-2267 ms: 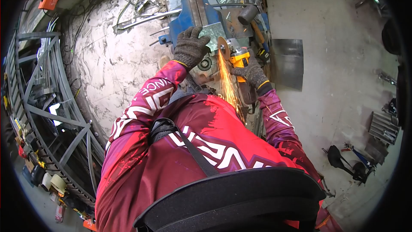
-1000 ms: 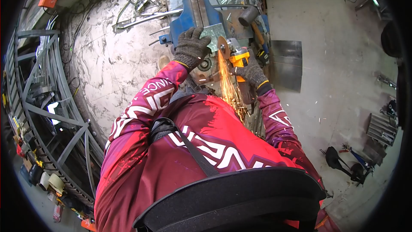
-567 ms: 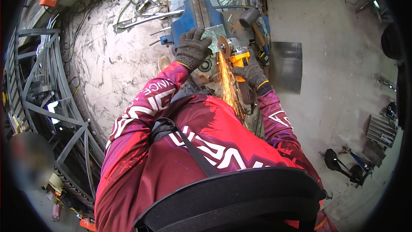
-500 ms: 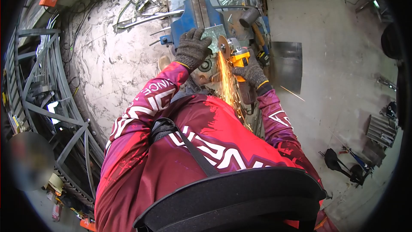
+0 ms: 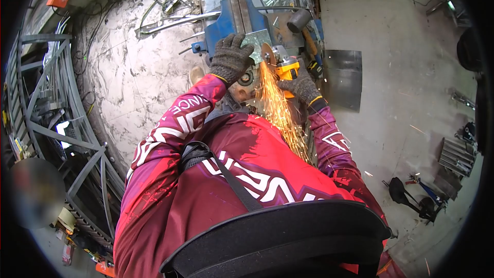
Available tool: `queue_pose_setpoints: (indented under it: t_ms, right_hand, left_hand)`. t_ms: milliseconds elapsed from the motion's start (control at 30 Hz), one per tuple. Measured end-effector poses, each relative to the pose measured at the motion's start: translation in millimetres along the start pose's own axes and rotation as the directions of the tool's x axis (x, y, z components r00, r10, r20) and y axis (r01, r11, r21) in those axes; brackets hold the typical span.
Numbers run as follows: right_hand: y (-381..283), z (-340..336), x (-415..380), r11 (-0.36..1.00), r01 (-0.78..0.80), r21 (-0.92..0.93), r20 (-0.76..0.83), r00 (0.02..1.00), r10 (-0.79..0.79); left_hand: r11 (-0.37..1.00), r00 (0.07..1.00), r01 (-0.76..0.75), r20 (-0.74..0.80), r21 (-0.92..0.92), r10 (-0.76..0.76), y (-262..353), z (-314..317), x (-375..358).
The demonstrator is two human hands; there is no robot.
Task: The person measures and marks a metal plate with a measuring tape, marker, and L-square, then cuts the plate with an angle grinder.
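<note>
My right hand (image 5: 302, 86), in a dark knit glove, grips a yellow angle grinder (image 5: 288, 69). Its cutting disc (image 5: 267, 55) is at the lower right edge of a thin metal plate (image 5: 259, 42), and orange sparks (image 5: 278, 110) stream down toward my body. The plate stands at the jaws of a blue vise (image 5: 221, 28). My left hand (image 5: 231, 57), gloved too, has its fingers bent over the plate's left side, left of the disc; the fingertips are partly hidden.
A dark metal cylinder (image 5: 299, 21) and a wooden-handled hammer (image 5: 310, 41) lie right of the vise. A dark sheet (image 5: 345, 81) is on the floor at right. Steel framing and long bars (image 5: 77, 139) stand at left. Cables (image 5: 103, 10) trail at upper left.
The spark stream has grown wider and denser and reaches further down and right. Both hands, the grinder and the plate look nearly unmoved.
</note>
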State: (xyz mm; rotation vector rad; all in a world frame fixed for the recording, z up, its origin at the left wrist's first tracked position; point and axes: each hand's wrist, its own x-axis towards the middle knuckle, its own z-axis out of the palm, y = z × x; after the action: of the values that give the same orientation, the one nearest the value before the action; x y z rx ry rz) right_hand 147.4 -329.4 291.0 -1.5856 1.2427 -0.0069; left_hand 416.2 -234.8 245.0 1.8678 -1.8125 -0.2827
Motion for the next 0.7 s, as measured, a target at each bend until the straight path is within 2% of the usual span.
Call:
queue_pose_setpoints:
  t_ms: [67, 133, 233, 333, 433, 533, 700]
  right_hand:
    - [-2, -1, 0, 0.999, 0.008, -0.032, -0.001, 1.0, -0.008]
    - [-4, 0, -1, 0.981, -0.098, -0.167, -0.06, 0.994, 0.089]
    - [-16, 0, -5, 0.997, -0.014, -0.069, -0.026, 1.0, 0.012]
    - [-3, -1, 1, 1.0, 0.007, 0.012, 0.015, 1.0, -0.007]
    - [-30, 1, -9, 0.998, -0.066, 0.0, -0.013, 0.998, 0.066]
    - [0, 0, 4, 0.999, 0.021, -0.047, -0.018, 1.0, -0.022]
    - [-20, 0, -4, 1.0, -0.007, -0.016, 0.003, 1.0, 0.007]
  left_hand:
    - [1.0, 1.0, -0.001, -0.006, 0.004, 0.001, 1, -1, 0]
    - [1.0, 1.0, 0.007, -0.006, -0.005, -0.007, 2, -2, 0]
    - [1.0, 1.0, 0.011, 0.001, -0.005, -0.011, 1, 0, 0]
    - [1.0, 1.0, 0.013, 0.004, 0.006, -0.013, 1, 0, 0]
    - [1.0, 1.0, 0.015, 0.009, 0.006, -0.015, 1, 1, 0]
    - [1.0, 1.0, 0.013, 0.001, 0.002, -0.013, 1, 1, 0]
    - [1.0, 1.0, 0.004, -0.019, 0.005, -0.004, 0, 2, 0]
